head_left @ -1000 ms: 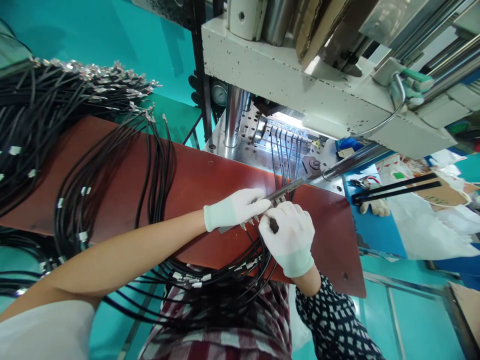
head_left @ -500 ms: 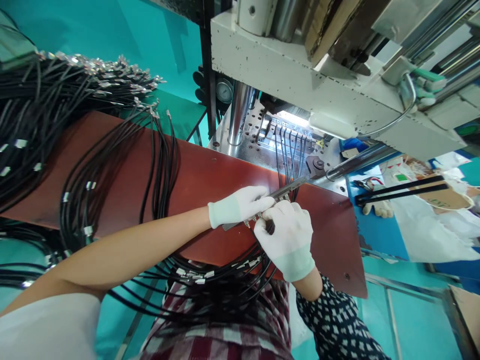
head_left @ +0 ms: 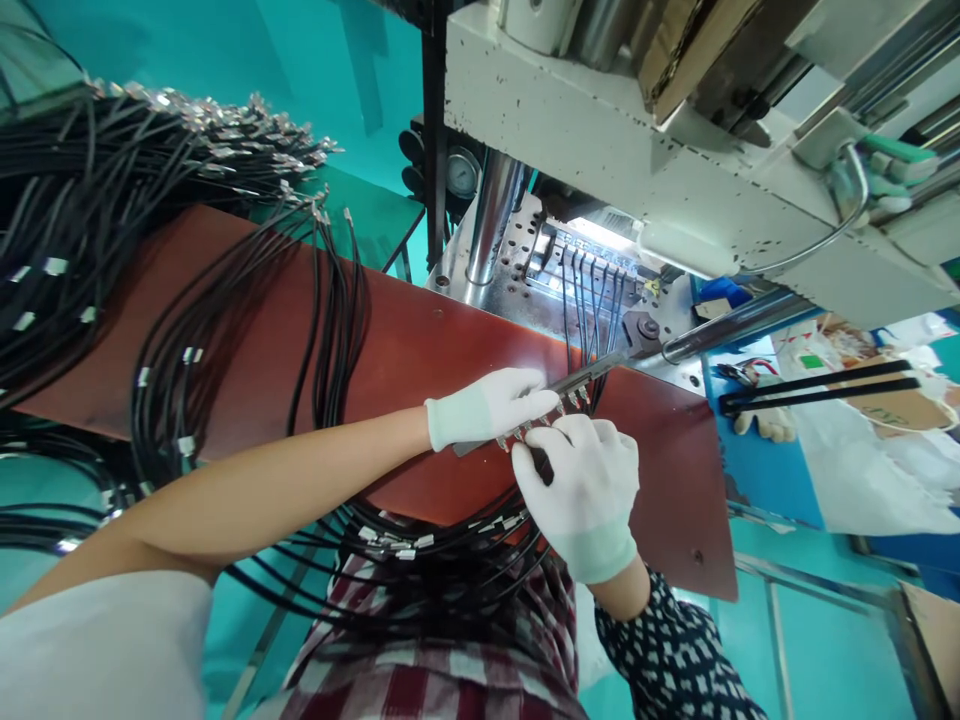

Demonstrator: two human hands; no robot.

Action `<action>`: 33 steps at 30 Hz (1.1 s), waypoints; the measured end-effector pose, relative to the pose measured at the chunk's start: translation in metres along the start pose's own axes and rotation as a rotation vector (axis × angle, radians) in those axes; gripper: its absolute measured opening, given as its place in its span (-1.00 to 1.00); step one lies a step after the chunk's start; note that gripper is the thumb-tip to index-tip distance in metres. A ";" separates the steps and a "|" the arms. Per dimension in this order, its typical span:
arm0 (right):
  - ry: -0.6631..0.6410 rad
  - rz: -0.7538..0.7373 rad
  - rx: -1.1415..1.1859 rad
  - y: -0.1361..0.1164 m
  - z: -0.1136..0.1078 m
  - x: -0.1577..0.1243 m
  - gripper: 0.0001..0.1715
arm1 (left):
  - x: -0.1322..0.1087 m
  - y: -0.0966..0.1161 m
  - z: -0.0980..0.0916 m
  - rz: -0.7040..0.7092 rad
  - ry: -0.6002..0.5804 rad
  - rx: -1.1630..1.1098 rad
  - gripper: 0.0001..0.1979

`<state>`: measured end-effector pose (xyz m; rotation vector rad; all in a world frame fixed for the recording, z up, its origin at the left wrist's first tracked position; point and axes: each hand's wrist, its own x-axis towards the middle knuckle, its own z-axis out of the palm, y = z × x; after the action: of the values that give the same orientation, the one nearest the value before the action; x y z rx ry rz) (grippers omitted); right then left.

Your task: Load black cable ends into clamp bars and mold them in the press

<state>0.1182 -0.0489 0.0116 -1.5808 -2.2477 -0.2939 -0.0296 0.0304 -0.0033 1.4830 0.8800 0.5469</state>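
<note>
My left hand (head_left: 499,405), in a white glove, is closed over a narrow grey metal bar (head_left: 592,372), with the thumb along its top. Small metal end fittings (head_left: 579,397) stick out in a row along the bar's near edge. Just below, my right hand (head_left: 589,480), also gloved, has its fingers curled around black cable close to those fittings. How many cables it grips is hidden. From there black cables (head_left: 480,520) with white tags loop down over the checked cloth on my lap. The bar lies slanted above the red-brown board (head_left: 420,350).
A press with a pale, chipped upper block (head_left: 600,150) stands ahead. Several black cables (head_left: 592,290) run into its lower metal fixture (head_left: 551,265). Bundled cables (head_left: 172,150) lie at left. On the right are black bars (head_left: 825,388), a glove (head_left: 772,425) and pliers (head_left: 742,373).
My right hand has shifted slightly right and down along the bar, and more of the metal fittings show. My left hand keeps its hold. The whole view has shifted slightly.
</note>
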 end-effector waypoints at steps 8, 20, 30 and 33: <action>-0.004 0.000 0.031 -0.001 0.005 0.005 -0.83 | 0.002 -0.001 0.000 0.043 0.027 0.067 -0.64; -0.017 -0.026 0.063 -0.019 0.013 -0.002 -0.86 | 0.003 -0.001 0.002 0.086 0.089 0.132 -0.65; -0.234 -0.261 -0.075 0.089 -0.029 0.046 -0.62 | 0.000 0.001 0.000 0.016 -0.138 0.081 -0.59; -0.408 -0.333 -0.163 0.097 -0.027 0.047 -0.71 | 0.002 0.010 0.010 -0.004 -0.179 0.177 -0.58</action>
<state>0.1999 0.0151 0.0518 -1.4389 -2.8756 -0.2660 -0.0188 0.0262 0.0049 1.6627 0.8058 0.3332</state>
